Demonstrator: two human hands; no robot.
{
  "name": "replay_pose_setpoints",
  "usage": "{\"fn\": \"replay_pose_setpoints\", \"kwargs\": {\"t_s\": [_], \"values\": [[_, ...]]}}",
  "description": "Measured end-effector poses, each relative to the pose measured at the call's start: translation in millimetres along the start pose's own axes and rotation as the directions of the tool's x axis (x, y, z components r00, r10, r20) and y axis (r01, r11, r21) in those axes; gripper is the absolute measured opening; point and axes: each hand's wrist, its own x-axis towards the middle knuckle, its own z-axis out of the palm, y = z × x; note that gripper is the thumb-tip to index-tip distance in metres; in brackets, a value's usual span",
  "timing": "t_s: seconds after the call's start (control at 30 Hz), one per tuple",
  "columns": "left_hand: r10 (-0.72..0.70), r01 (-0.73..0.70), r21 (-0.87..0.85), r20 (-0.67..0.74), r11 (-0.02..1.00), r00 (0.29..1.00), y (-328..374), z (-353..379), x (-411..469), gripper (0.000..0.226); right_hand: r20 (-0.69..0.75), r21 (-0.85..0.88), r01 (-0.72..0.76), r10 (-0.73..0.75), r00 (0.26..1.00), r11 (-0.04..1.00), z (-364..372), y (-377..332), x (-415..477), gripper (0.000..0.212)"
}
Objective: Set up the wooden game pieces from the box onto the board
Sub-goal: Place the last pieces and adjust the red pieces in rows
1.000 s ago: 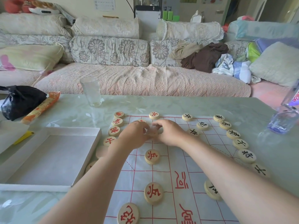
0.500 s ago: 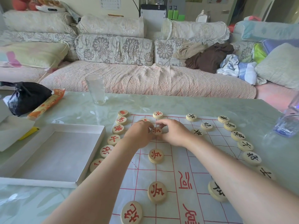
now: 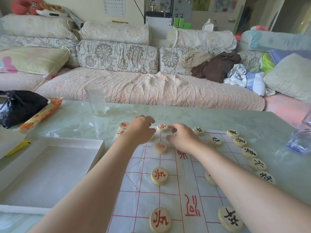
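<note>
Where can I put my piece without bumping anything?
Bare squares lie on the paper board between the column of red-lettered wooden discs and the right forearm. Crowded: the far edge, around the left hand and right hand, and the black-lettered discs along the right.

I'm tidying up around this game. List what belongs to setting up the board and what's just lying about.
Job: wooden pieces, board, white box, left hand, right hand.
Lying about: glass, black bag, orange packet, blue bottle.

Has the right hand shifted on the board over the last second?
Yes: the right hand went farther up the board, from the second red piece toward the far-edge piece.
</note>
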Motion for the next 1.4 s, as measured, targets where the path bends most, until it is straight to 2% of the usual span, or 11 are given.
{"fn": "replay_pose_setpoints", "kwargs": {"t_s": [0.1, 0.23, 0.37, 0.47, 0.63, 0.73, 0.9, 1.0, 1.1, 1.4], "values": [[-0.004, 0.004, 0.009, 0.006, 1.000, 1.000, -2.3, 9.4, 21.9, 0.038, 0.012, -0.067, -0.021, 0.022, 1.000, 0.997, -0.2, -4.1, 20.0, 0.052], [-0.042, 0.040, 0.030, 0.075, 0.999, 0.996, -7.3, 19.5, 45.2, 0.040, 0.014, -0.169, -0.084, 0.087, 0.996, 0.982, -0.3, -9.7, 41.6, 0.071], [-0.052, 0.044, 0.063, 0.129, 0.997, 0.990, -9.9, 30.9, 51.5, 0.042, -0.027, -0.218, -0.108, 0.105, 0.994, 0.970, 9.9, -17.9, 49.7, 0.067], [-0.010, -0.004, 0.115, 0.116, 0.993, 0.993, -11.1, 36.4, 46.2, 0.040, -0.058, -0.236, -0.104, 0.092, 0.994, 0.966, 20.1, -19.6, 52.5, 0.060], [0.008, -0.015, 0.081, 0.085, 0.997, 0.996, -20.4, 37.3, 40.9, 0.019, 0.066, -0.188, -0.057, 0.071, 0.995, 0.981, 16.0, -15.7, 57.3, 0.046], [0.022, -0.028, 0.070, 0.084, 0.997, 0.996, -20.5, 37.7, 41.2, 0.028, 0.131, -0.147, 0.018, 0.001, 0.991, 0.989, 11.9, -9.8, 59.0, 0.051], [-0.024, 0.018, 0.064, 0.093, 0.998, 0.995, -19.6, 45.5, 46.8, 0.035, 0.080, -0.092, 0.009, -0.001, 0.997, 0.996, 11.5, -7.4, 58.6, 0.072], [-0.044, 0.039, 0.064, 0.077, 0.997, 0.996, -19.1, 48.4, 49.2, 0.036, 0.058, -0.065, 0.051, -0.047, 0.997, 0.997, 13.3, -4.2, 61.1, 0.063], [-0.048, 0.043, 0.067, 0.087, 0.997, 0.995, -19.4, 48.7, 51.3, 0.041, 0.103, -0.075, 0.077, -0.069, 0.992, 0.994, 10.9, -3.9, 62.1, 0.057], [-0.051, 0.043, 0.081, 0.098, 0.996, 0.994, -17.5, 48.3, 48.7, 0.045, 0.107, -0.043, 0.062, -0.057, 0.993, 0.997, 12.8, -0.5, 61.3, 0.060]]}}
